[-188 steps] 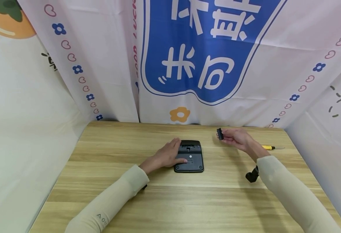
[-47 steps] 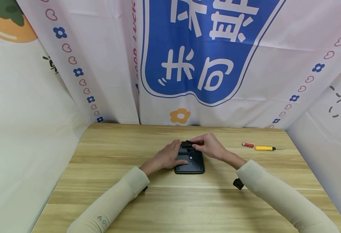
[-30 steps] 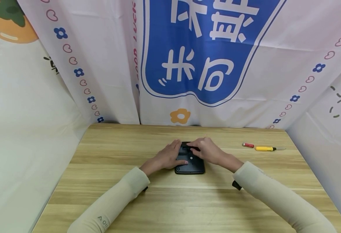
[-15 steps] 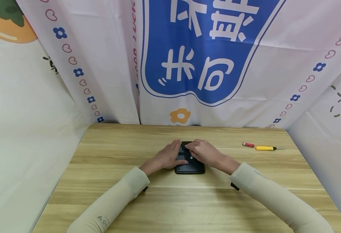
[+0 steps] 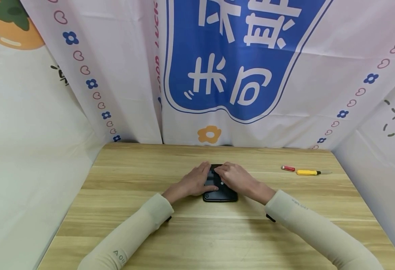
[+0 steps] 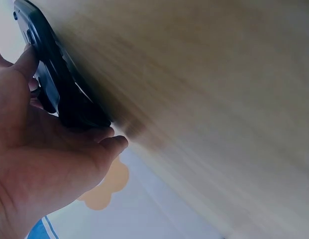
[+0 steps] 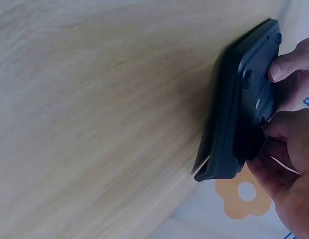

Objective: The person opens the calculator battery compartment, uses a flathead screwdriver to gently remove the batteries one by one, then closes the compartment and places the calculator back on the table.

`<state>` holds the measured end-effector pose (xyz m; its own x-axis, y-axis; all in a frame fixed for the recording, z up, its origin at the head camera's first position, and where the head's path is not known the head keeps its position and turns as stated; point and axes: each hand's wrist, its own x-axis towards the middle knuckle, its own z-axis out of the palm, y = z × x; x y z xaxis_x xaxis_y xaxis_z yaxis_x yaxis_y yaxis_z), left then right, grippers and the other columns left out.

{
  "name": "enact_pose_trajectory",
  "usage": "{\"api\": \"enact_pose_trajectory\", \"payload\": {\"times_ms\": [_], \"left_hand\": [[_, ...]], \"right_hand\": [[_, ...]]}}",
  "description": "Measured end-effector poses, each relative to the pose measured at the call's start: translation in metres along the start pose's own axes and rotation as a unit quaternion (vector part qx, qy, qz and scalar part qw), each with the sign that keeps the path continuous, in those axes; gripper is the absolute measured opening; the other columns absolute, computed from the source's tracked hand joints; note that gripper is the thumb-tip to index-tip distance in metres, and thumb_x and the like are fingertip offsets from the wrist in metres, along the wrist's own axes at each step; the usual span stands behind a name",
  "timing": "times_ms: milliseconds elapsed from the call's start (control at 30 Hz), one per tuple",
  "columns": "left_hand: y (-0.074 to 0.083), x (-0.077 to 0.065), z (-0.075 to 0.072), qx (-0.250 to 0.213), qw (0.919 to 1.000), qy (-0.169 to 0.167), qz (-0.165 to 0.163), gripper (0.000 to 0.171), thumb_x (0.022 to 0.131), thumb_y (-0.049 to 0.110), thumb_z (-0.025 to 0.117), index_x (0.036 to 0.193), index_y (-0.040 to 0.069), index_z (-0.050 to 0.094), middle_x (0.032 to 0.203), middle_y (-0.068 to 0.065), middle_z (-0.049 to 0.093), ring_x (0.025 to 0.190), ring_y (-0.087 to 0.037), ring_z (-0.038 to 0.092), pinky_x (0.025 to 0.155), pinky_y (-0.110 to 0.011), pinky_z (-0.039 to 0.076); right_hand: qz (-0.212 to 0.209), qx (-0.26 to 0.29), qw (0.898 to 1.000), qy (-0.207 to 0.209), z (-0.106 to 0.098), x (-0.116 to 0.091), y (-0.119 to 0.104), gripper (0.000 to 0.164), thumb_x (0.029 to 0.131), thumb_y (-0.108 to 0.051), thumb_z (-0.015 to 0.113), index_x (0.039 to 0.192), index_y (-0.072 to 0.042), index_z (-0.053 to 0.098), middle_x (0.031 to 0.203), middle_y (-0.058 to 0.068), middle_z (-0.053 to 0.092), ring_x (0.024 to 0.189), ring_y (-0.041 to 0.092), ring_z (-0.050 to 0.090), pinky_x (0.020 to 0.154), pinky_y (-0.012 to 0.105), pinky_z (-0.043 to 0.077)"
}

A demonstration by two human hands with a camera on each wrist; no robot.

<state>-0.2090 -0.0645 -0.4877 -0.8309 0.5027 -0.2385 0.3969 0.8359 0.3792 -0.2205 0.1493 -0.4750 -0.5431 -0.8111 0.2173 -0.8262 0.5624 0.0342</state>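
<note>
A black calculator (image 5: 220, 195) lies back side up on the wooden table, its rubber feet showing. My left hand (image 5: 194, 181) holds its left edge, with the thumb laid across the back. My right hand (image 5: 236, 179) is at the battery compartment near the far end, fingers bent and thumb close to them, on the small black battery cover. That cover is mostly hidden under the fingers, so I cannot tell how it sits. In the right wrist view, thumb and fingers meet at the end of the calculator (image 7: 229, 119). The left wrist view shows the calculator (image 6: 59, 79) edge-on.
To the right lie a red battery (image 5: 287, 168) and a yellow-handled screwdriver (image 5: 307, 172), side by side on the table (image 5: 197, 240). A printed cloth (image 5: 133, 93) hangs behind the table's far edge, and white cloth stands on both sides.
My right hand, farther right with the black cover at first, has come to the calculator and settled lower over the compartment. The left hand stays put. The red battery, earlier unseen, now shows.
</note>
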Motion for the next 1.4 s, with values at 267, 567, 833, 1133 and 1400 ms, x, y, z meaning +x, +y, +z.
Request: {"api": "enact_pose_trajectory", "payload": {"times_ms": [267,567,833,1133,1400], "left_hand": [[0.001,-0.001,0.001,0.002,1.0,0.004,0.006,0.097,0.104,0.059,0.06,0.168,0.0,0.017,0.176,-0.017,0.015,0.163,-0.03,0.015,0.131,-0.047,0.023],[0.001,0.0,0.002,0.007,0.9999,0.007,0.007,0.098,0.103,0.06,0.06,0.168,0.0,0.018,0.176,-0.018,0.016,0.163,-0.03,0.016,0.131,-0.046,0.023],[0.0,0.0,0.002,0.006,0.9999,0.008,0.008,0.098,0.103,0.059,0.061,0.168,-0.001,0.018,0.176,-0.019,0.016,0.163,-0.031,0.017,0.131,-0.047,0.023],[-0.001,0.001,0.001,0.008,0.9999,0.005,0.004,0.098,0.103,0.06,0.06,0.168,-0.001,0.017,0.176,-0.018,0.016,0.163,-0.03,0.015,0.131,-0.046,0.022],[-0.001,0.001,0.002,0.011,0.9999,0.009,0.005,0.099,0.103,0.059,0.061,0.168,-0.002,0.018,0.176,-0.018,0.017,0.163,-0.03,0.016,0.131,-0.047,0.023]], "right_hand": [[0.005,-0.01,1.0,-0.004,0.002,-0.002,-0.001,0.033,0.098,-0.005,0.075,0.13,0.004,0.072,0.126,0.017,0.075,0.113,0.03,0.072,0.093,0.04,0.062],[0.004,-0.027,1.0,-0.016,0.001,-0.001,-0.002,0.035,0.099,-0.007,0.072,0.132,0.004,0.072,0.128,0.019,0.074,0.115,0.032,0.072,0.095,0.043,0.062],[0.008,-0.019,1.0,-0.023,0.001,-0.001,-0.003,0.036,0.1,-0.011,0.072,0.134,0.003,0.071,0.131,0.02,0.072,0.117,0.033,0.071,0.095,0.045,0.062],[0.063,0.078,0.995,-0.023,0.001,0.003,0.001,0.031,0.101,-0.004,0.07,0.131,0.003,0.073,0.128,0.018,0.074,0.113,0.033,0.074,0.093,0.044,0.063],[0.112,0.177,0.978,-0.007,-0.002,0.013,0.012,0.02,0.098,-0.002,0.073,0.117,-0.001,0.081,0.109,0.013,0.08,0.097,0.027,0.078,0.082,0.04,0.065]]}}
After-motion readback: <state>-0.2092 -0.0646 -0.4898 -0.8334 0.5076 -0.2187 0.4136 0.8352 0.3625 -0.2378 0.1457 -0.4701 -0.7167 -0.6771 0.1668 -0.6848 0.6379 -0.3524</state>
